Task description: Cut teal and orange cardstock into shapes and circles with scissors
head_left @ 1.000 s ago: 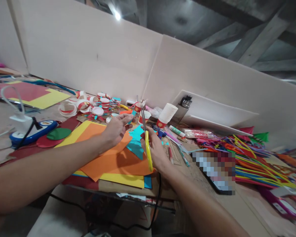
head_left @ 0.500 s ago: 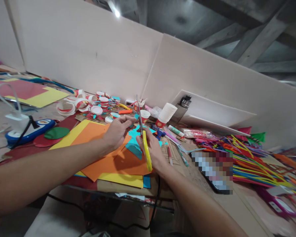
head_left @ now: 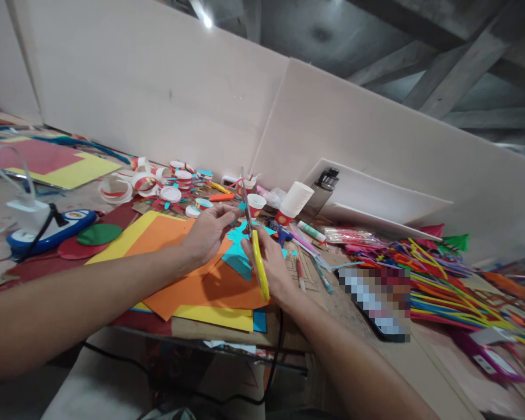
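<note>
Starting at the near edge, looking over a black cable (head_left: 280, 329) hanging by the table (head_left: 329, 306) and, past that, orange paper (head_left: 188, 294) lying across yellow paper (head_left: 231, 322). Gripping yellow-handled scissors (head_left: 259, 265) in the right hand (head_left: 272, 259), wrapping its fingers around the handle, pointing the blades (head_left: 247, 216) upward and away, and not clearly showing any gap between them. Pinching a small blue piece (head_left: 241, 206) between thumb and fingertips of the left hand (head_left: 212, 230), just beside the blades, leaving actual contact impossible to tell. Possibly risking a nicked fingertip here, from pinching so close to the steel, or a dropped scrap, from holding so small a piece; perhaps also risking a toppled cup, from reaching too far forward with the tips. Beyond jagged cyan paper (head_left: 238, 256), meeting a white-and-red cup (head_left: 256, 201), standing upright and hiding its contents; then, to the right, a tilted stack of cups (head_left: 296, 201), nesting one inside another; farther back, a rear cup (head_left: 250, 185), letting thin odds and ends poke above its rim; and near the pale wall (head_left: 192, 105), a grey bottle (head_left: 320, 198), wearing a black cap and revealing nothing certain inside
</note>
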A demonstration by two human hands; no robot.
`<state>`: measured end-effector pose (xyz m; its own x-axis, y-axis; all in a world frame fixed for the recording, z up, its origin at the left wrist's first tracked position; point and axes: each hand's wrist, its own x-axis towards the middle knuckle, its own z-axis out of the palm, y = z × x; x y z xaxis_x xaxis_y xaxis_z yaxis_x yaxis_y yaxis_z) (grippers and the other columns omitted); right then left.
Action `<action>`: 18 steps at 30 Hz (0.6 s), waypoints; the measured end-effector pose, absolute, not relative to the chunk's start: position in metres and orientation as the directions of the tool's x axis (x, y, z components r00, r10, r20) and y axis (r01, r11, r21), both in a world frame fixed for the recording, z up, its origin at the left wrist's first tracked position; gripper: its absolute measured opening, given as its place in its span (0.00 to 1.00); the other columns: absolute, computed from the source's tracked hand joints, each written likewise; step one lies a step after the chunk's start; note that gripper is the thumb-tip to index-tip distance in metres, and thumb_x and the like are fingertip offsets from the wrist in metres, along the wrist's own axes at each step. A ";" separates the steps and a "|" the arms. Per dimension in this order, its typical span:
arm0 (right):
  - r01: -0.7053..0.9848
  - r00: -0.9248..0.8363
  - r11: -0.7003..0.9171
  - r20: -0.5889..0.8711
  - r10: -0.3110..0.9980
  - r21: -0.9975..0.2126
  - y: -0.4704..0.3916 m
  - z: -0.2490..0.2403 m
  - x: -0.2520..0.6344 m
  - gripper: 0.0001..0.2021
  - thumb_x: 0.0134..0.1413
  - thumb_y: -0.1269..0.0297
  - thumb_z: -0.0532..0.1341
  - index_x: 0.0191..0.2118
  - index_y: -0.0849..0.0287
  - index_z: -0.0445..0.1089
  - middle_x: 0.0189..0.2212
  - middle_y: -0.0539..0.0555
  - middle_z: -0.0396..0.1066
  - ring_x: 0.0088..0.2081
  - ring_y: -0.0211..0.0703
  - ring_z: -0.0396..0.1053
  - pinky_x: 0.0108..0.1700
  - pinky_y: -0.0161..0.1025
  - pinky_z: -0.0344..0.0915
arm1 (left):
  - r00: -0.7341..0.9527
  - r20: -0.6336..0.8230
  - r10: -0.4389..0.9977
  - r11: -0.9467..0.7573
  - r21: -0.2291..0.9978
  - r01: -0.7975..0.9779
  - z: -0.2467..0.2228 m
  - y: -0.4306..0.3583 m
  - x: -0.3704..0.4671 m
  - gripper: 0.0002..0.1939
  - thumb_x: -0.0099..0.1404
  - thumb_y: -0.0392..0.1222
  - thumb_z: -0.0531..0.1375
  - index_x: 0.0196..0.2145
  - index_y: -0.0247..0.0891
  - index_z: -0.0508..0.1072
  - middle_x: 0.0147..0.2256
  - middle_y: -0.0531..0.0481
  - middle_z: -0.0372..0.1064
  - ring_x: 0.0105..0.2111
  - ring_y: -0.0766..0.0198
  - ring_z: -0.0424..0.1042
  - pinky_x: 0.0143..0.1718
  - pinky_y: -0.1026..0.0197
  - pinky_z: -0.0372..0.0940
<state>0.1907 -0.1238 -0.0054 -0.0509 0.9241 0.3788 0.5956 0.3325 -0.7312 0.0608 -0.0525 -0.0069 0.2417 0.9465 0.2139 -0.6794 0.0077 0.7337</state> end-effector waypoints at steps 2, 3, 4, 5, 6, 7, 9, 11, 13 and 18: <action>0.599 -0.049 0.326 0.373 0.927 -0.731 -0.124 -0.006 0.191 0.14 0.55 0.54 0.57 0.42 0.57 0.65 0.23 0.45 0.56 0.24 0.35 0.53 0.27 0.34 0.52 | 0.244 0.216 0.945 0.007 0.735 -0.678 -0.007 -0.052 0.061 0.05 0.48 0.34 0.67 0.22 0.34 0.73 0.26 0.53 0.71 0.28 0.70 0.67 0.34 0.65 0.62; 0.600 -0.048 0.322 0.369 0.928 -0.732 -0.123 -0.006 0.191 0.14 0.55 0.54 0.57 0.43 0.57 0.65 0.23 0.45 0.56 0.24 0.35 0.54 0.27 0.34 0.52 | 0.246 0.218 0.944 0.006 0.735 -0.678 -0.007 -0.052 0.061 0.05 0.48 0.34 0.67 0.22 0.34 0.73 0.26 0.53 0.70 0.28 0.70 0.67 0.34 0.65 0.61; 0.600 -0.051 0.321 0.366 0.929 -0.733 -0.123 -0.006 0.192 0.14 0.55 0.55 0.56 0.44 0.57 0.65 0.23 0.45 0.57 0.24 0.35 0.54 0.27 0.34 0.52 | 0.247 0.221 0.943 0.006 0.733 -0.680 -0.007 -0.052 0.061 0.05 0.48 0.34 0.66 0.22 0.34 0.72 0.25 0.53 0.70 0.28 0.71 0.66 0.34 0.65 0.61; 0.599 -0.054 0.321 0.363 0.930 -0.734 -0.123 -0.006 0.192 0.14 0.55 0.55 0.56 0.44 0.57 0.64 0.23 0.45 0.57 0.24 0.35 0.54 0.27 0.34 0.52 | 0.248 0.223 0.943 0.007 0.731 -0.683 -0.007 -0.052 0.061 0.05 0.48 0.34 0.66 0.22 0.34 0.72 0.25 0.53 0.70 0.28 0.71 0.66 0.34 0.65 0.61; 0.599 -0.055 0.321 0.362 0.931 -0.734 -0.124 -0.006 0.192 0.14 0.55 0.55 0.56 0.45 0.56 0.64 0.23 0.45 0.57 0.24 0.35 0.54 0.27 0.33 0.52 | 0.249 0.221 0.943 0.010 0.730 -0.684 -0.007 -0.052 0.060 0.05 0.48 0.34 0.66 0.22 0.34 0.72 0.25 0.53 0.70 0.28 0.71 0.67 0.34 0.65 0.61; 0.599 -0.055 0.320 0.361 0.931 -0.734 -0.124 -0.006 0.192 0.14 0.55 0.55 0.57 0.44 0.56 0.64 0.23 0.45 0.57 0.24 0.35 0.54 0.27 0.33 0.52 | 0.251 0.218 0.943 0.013 0.729 -0.684 -0.007 -0.052 0.060 0.06 0.48 0.34 0.66 0.22 0.34 0.72 0.25 0.53 0.70 0.28 0.71 0.67 0.35 0.65 0.62; 0.597 -0.052 0.319 0.361 0.931 -0.736 -0.124 -0.005 0.191 0.13 0.55 0.55 0.57 0.43 0.57 0.65 0.23 0.45 0.57 0.24 0.35 0.54 0.27 0.33 0.52 | 0.257 0.212 0.943 0.022 0.730 -0.683 -0.006 -0.053 0.060 0.06 0.48 0.34 0.67 0.22 0.34 0.71 0.25 0.53 0.70 0.29 0.70 0.67 0.35 0.65 0.62; 0.599 -0.050 0.324 0.370 0.928 -0.733 -0.124 -0.005 0.191 0.13 0.55 0.55 0.57 0.42 0.57 0.65 0.23 0.45 0.56 0.24 0.35 0.54 0.27 0.33 0.52 | 0.262 0.215 0.941 0.022 0.731 -0.682 -0.006 -0.053 0.060 0.06 0.49 0.35 0.67 0.22 0.33 0.71 0.26 0.53 0.69 0.29 0.70 0.67 0.36 0.64 0.62; 0.596 -0.056 0.331 0.373 0.926 -0.731 -0.124 -0.005 0.192 0.13 0.55 0.54 0.56 0.42 0.57 0.64 0.23 0.45 0.56 0.24 0.35 0.53 0.27 0.33 0.52 | 0.266 0.224 0.938 0.019 0.730 -0.683 -0.005 -0.054 0.060 0.07 0.49 0.35 0.67 0.22 0.33 0.71 0.26 0.53 0.70 0.29 0.70 0.67 0.36 0.64 0.62; 0.569 -0.071 0.329 0.354 0.933 -0.753 -0.122 -0.007 0.194 0.14 0.56 0.55 0.57 0.44 0.56 0.63 0.24 0.45 0.56 0.24 0.35 0.53 0.25 0.32 0.53 | 0.261 0.233 0.937 0.009 0.728 -0.685 -0.003 -0.055 0.059 0.07 0.48 0.35 0.67 0.21 0.34 0.71 0.27 0.54 0.69 0.30 0.70 0.68 0.38 0.65 0.62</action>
